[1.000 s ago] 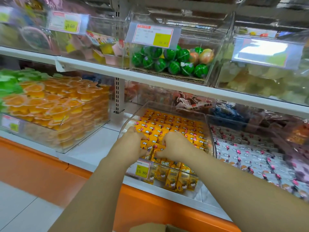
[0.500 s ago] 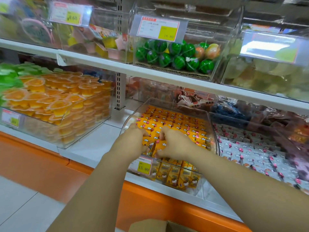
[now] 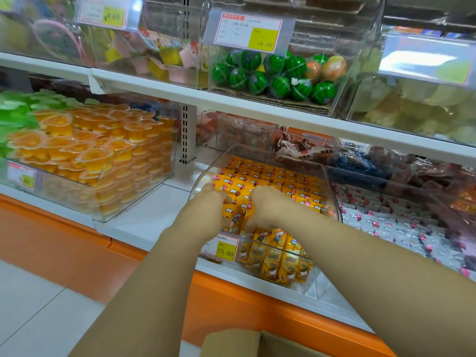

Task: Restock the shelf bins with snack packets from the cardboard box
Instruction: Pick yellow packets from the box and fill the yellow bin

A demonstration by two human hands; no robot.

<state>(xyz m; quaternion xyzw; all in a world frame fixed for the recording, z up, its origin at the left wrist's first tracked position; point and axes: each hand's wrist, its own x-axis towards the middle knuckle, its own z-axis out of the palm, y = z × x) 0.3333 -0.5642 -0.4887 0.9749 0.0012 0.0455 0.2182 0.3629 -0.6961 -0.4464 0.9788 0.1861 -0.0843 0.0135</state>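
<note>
Gripping yellow snack packets [image 3: 238, 208] side by side, the left hand [image 3: 206, 213] and right hand [image 3: 268, 210] are holding them over the front edge of the clear shelf bin [image 3: 332, 199], above the cardboard box [image 3: 231, 342].

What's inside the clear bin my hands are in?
Rows of yellow snack packets fill the clear bin; left hand and right hand grip some. Its floor is hidden.

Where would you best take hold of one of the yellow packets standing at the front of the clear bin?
Pinch the top edge from above. The front yellow packets stand upright, packed side by side behind the wall of the clear bin, so only their tops are free.
</note>
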